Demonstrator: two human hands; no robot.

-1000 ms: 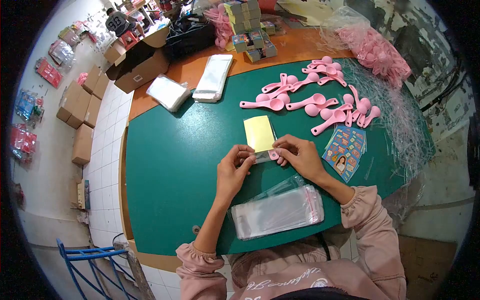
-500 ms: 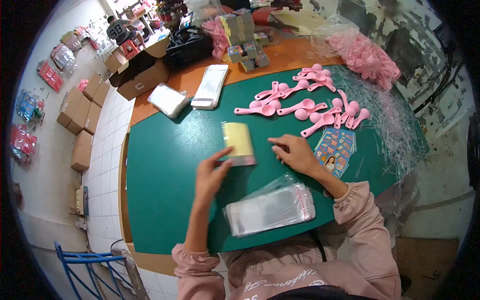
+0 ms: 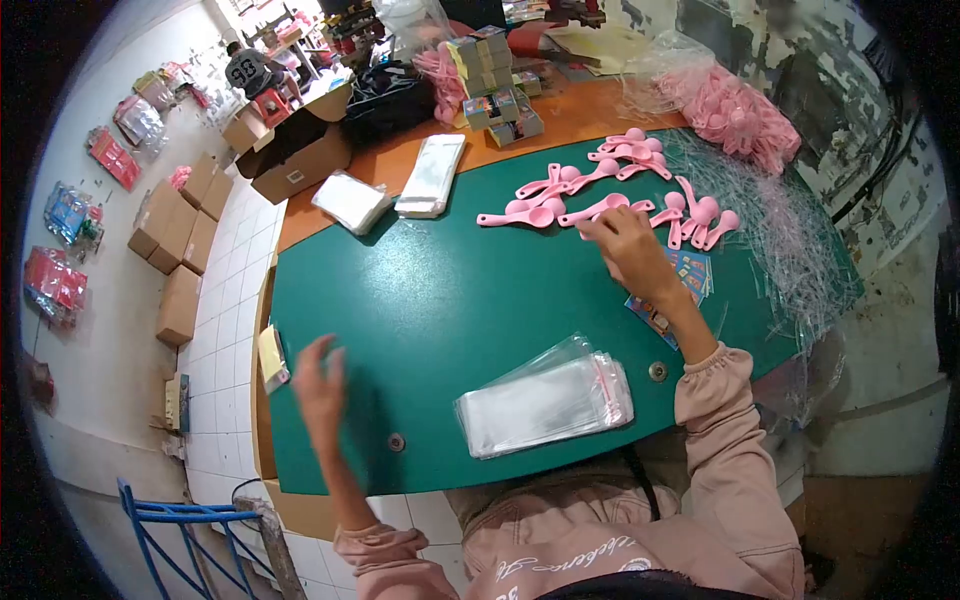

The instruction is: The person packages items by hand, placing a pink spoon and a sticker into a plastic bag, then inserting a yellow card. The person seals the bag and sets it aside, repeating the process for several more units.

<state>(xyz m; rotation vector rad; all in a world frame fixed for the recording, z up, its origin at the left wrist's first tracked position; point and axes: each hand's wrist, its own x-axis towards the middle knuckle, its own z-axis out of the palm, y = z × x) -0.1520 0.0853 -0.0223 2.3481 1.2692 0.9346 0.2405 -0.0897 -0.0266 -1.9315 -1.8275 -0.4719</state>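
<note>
My left hand (image 3: pixel 322 390), smeared by motion, is over the left part of the green table with its fingers apart and nothing in them. Just left of it, a clear packet with a yellow card (image 3: pixel 272 358) is at the table's left edge, apart from my fingers. My right hand (image 3: pixel 640 258) is at the near side of a group of pink scoops (image 3: pixel 530 217), fingers pinched on a pink scoop (image 3: pixel 587 230) that they largely cover. Beneath my right wrist lie blue printed cards (image 3: pixel 692 270), partly hidden. A stack of clear plastic bags (image 3: pixel 545 405) rests nearest my body.
Two stacks of white packets (image 3: pixel 432 175) lie at the back left, near an open cardboard box (image 3: pixel 295 160). Bundled cards (image 3: pixel 490 75) and a bag of pink scoops (image 3: pixel 730 110) stand at the back. Crumpled clear plastic (image 3: pixel 790 270) covers the right edge. A person (image 3: pixel 250 72) sits far off.
The yellow-card packet has gone from mid-table to the left edge, out of my left hand. My right hand has moved up and right to the scoops and closed on one.
</note>
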